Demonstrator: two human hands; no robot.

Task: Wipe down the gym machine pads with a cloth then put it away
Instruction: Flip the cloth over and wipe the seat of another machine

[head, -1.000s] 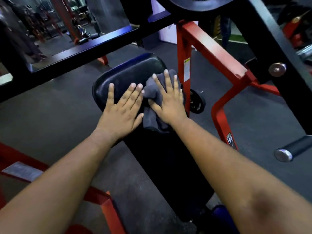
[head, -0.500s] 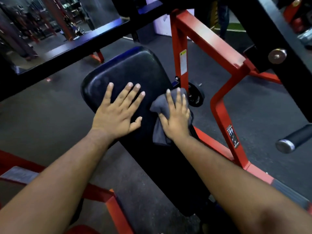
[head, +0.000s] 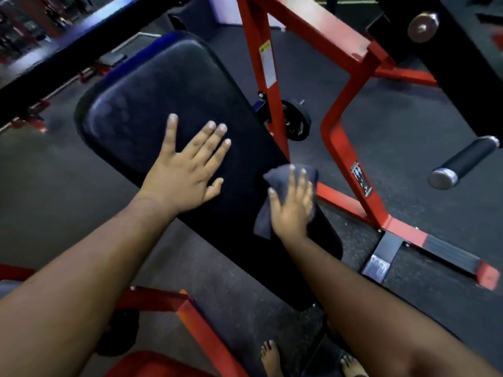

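The left hand (head: 187, 172) is lying flat on the black pad (head: 152, 104) of the gym machine, palm down, fingers straight and slightly spread, thumb out to the side, holding nothing. It is sitting about midway along the pad, nearer the pad's left edge.

The right hand (head: 292, 205) is pressing a grey cloth (head: 275, 178) against the pad's right edge, fingers straight and laid over the fabric rather than curled round it. The cloth is bunching out beyond the fingertips and hanging in a fold below the thumb side of the hand; part of it is lapping over the edge of the pad. The two hands are lying well apart, with bare black vinyl between them.

The pad is tilting away from the person, its rounded far end showing a blue rim. A red frame (head: 343, 142) is standing just beside the pad's right edge, with a small black weight plate (head: 295, 121) behind its upright. A black grip with a metal end cap (head: 462, 163) is sticking out at the right. Bare toes (head: 269, 357) are showing at the bottom on the dark rubber floor (head: 408, 110).
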